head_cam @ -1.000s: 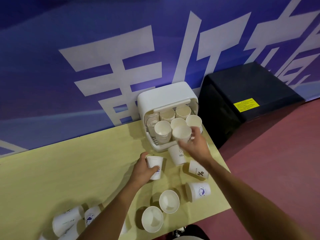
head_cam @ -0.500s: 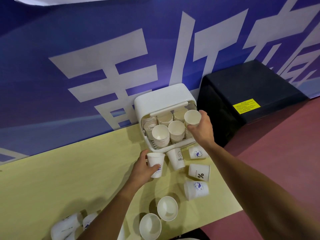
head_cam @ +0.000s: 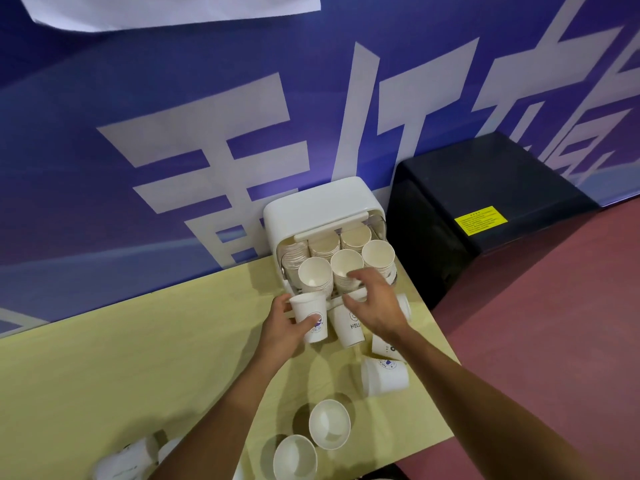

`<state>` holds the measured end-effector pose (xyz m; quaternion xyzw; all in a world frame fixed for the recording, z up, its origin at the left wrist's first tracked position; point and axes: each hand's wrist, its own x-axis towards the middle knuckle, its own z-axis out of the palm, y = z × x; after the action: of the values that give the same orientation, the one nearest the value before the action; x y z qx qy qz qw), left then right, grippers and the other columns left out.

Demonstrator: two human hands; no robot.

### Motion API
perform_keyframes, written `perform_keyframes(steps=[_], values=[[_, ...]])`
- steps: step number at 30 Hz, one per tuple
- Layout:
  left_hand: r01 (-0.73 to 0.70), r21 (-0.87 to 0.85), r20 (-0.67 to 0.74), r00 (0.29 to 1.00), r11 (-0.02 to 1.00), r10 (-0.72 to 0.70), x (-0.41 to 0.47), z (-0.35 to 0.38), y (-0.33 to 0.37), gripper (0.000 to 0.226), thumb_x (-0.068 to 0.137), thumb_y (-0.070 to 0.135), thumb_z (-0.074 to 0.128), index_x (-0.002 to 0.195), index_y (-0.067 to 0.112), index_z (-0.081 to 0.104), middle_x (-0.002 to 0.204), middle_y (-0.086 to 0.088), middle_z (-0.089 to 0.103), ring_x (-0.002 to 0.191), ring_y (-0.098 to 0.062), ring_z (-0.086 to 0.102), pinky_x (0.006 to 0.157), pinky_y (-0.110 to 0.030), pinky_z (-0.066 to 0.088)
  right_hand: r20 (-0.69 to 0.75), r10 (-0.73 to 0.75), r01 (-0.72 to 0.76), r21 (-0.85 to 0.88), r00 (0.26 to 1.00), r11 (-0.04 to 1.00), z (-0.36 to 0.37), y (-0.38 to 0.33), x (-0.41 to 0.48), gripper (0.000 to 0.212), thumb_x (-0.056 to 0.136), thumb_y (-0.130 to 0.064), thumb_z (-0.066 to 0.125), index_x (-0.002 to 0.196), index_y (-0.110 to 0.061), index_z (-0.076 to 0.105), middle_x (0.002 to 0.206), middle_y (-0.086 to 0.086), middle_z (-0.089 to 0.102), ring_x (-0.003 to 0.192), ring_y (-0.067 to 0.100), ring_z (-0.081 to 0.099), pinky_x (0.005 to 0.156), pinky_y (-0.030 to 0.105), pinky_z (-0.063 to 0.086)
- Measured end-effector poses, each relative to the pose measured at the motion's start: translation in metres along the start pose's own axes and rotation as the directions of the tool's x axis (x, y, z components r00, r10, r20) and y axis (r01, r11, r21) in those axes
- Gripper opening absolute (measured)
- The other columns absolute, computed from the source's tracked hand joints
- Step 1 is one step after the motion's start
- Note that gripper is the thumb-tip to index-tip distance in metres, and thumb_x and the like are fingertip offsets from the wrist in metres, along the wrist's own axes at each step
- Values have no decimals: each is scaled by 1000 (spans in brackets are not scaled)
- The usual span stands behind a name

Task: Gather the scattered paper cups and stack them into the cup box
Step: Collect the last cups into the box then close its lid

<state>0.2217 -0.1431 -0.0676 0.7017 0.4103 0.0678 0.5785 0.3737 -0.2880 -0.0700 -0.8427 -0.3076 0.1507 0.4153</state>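
The white cup box (head_cam: 311, 211) stands open at the table's far edge, filled with several stacks of paper cups (head_cam: 378, 254). My left hand (head_cam: 282, 329) grips an upright white cup with a blue logo (head_cam: 309, 315) just in front of the box. My right hand (head_cam: 375, 303) hovers empty with relaxed, spread fingers over the "HELLO" cup (head_cam: 349, 327) and the box's front rim. More cups lie on their sides by my right forearm (head_cam: 384, 375). Two upright cups (head_cam: 329, 422) stand nearer me.
The yellow table (head_cam: 121, 358) ends close on the right, above a red floor (head_cam: 554, 323). A black cabinet (head_cam: 485, 195) sits right of the box. A blue banner wall backs the table. More tipped cups (head_cam: 128, 460) lie at the bottom left.
My right hand has let go of the cup it placed on the right front stack and pulled back toward the "HELLO" cup. My left hand still holds its cup.
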Motion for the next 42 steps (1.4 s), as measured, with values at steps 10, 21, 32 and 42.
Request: perform_keyframes(steps=[10, 21, 32, 42], values=[[-51, -56, 59, 997, 997, 55, -7, -3, 15, 55, 76, 22, 83, 121, 25, 53, 107, 14, 63, 94, -8, 67, 72, -18, 52, 258, 167, -262, 397, 952, 880, 28, -7, -15, 41, 80, -45, 76, 114, -24, 67, 105, -7, 74, 101, 10, 69, 93, 29, 54], [-49, 3, 171, 984, 999, 48, -6, -4, 2, 67, 74, 15, 82, 130, 33, 48, 118, 3, 60, 104, -16, 61, 87, -28, 52, 130, 188, -228, 465, 973, 856, 11, -10, -6, 55, 68, -43, 85, 115, -26, 61, 104, -5, 73, 99, 16, 71, 88, 41, 58], [1, 137, 122, 992, 991, -18, -6, -8, -22, 53, 80, 18, 77, 125, 28, 50, 117, 7, 57, 103, -13, 60, 81, -25, 49, -316, 282, -167, 344, 906, 924, -52, -15, 31, 59, 78, -42, 78, 129, -31, 49, 112, -17, 59, 101, 4, 59, 78, 21, 46], [38, 187, 52, 997, 982, -49, -12, -28, -39, 54, 80, 21, 77, 127, 27, 50, 116, 4, 56, 102, -16, 59, 81, -24, 48, -295, 274, -271, 54, 915, 961, -34, -4, 37, 78, 86, -33, 76, 150, -13, 36, 151, 7, 44, 139, 25, 42, 113, 39, 38]])
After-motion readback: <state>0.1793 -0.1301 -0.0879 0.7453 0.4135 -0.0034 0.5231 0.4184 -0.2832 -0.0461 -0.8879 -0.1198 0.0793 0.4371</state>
